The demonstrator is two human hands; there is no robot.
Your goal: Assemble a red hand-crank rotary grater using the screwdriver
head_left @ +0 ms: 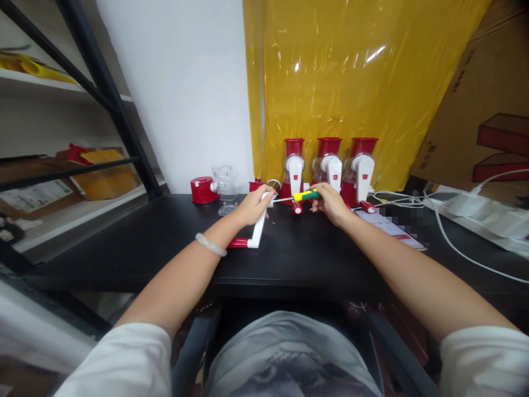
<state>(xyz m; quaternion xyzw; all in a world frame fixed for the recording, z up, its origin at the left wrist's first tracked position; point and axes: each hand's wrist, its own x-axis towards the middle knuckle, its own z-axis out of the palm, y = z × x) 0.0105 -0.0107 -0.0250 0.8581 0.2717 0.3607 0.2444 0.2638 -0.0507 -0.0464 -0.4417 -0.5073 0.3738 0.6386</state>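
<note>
My left hand (255, 205) is closed round the upper end of a white crank handle (258, 230), whose red grip (238, 243) points left just above the black table. A green and yellow screwdriver (306, 195) lies level between my hands, held by its handle in my right hand (330, 205). Its shaft reaches left to the white end of the crank by my left fingertips; the exact contact is too small to tell. Behind my hands stand three red and white rotary graters (295, 168) with cranks attached.
A red base (203, 190) and clear plastic housing (223, 184) stand at the back left of the black table (165, 253). A metal drum (273, 185) is behind my left hand. On the right lie a tablet (390, 229), white cables and a power strip (487, 215).
</note>
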